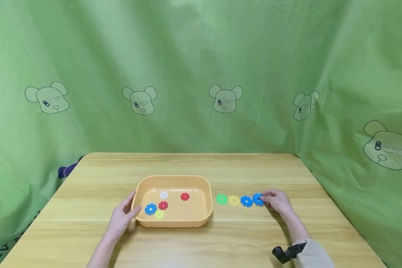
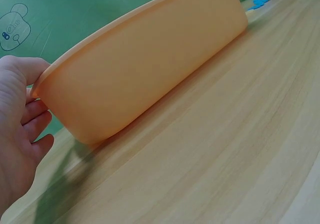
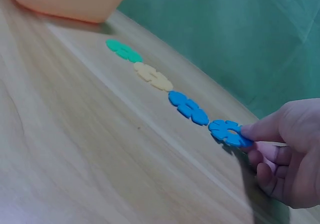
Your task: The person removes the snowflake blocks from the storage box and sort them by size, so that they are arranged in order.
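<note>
My right hand pinches a blue notched flower disc by its edge, at the right end of a row on the table. In that row, from the left, lie a green disc, a yellow disc and another blue disc. My left hand grips the left rim of an orange plastic basin, thumb over the edge and the other fingers outside. Inside the basin are a blue disc, a white disc, a yellow disc and two red discs.
The wooden table extends around the basin and the row. Green curtains with printed bear heads hang behind and at both sides. A black strap with a wrist camera sits on the right sleeve. Something purple shows beyond the left edge.
</note>
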Motion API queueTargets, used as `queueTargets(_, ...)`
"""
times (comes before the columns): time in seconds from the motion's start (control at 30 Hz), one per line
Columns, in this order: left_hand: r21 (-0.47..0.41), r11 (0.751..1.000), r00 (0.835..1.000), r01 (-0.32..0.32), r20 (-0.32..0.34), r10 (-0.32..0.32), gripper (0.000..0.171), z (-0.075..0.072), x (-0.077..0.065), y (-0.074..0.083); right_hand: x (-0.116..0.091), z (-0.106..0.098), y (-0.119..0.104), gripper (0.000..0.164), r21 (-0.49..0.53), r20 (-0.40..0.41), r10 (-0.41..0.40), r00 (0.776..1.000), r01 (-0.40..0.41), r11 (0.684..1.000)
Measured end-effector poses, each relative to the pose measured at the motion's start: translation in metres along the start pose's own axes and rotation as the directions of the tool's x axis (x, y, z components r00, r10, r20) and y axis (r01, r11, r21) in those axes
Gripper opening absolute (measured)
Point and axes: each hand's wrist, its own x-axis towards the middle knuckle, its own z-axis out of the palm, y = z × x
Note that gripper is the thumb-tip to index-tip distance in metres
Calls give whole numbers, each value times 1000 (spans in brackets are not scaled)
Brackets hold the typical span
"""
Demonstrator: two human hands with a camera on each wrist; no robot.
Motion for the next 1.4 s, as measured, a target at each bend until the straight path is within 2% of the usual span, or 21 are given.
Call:
queueTargets(0.13,3,1000,1000,6,0,-6,66,-1,-1,-1,-1,2,1,26,-44,-1,-27,1000,27,999)
queueTargets(0.47,1,1000,1000,20,13,-20,65,-2,1,-2,-1,2,2,24,-64,9,-38,999,38,997)
queueTargets(0.73,4,1000,1000,3,7,-3,64,-2,2,-1,-3,-2,0,27,-38,31,-36,999,37,999)
queueTargets(0.93,0,1000,1000,4,10,-4,64,-2,1,-1,-8,-2,-5,33,19,40,-43,998,42,999)
queueTargets(1.13,-11,1000,1000,0,20,0,65,-3,0,1,-11,0,-23,39,41,46,-84,995,83,996)
queueTargets(1.27,-5,1000,1000,9,18,-9,65,-2,0,1,-15,3,-43,38,54,53,-145,988,142,988)
queueTargets(1.4,5,1000,1000,7,15,-7,64,-2,2,-1,-18,8,-66,37,115,76,-185,980,175,978)
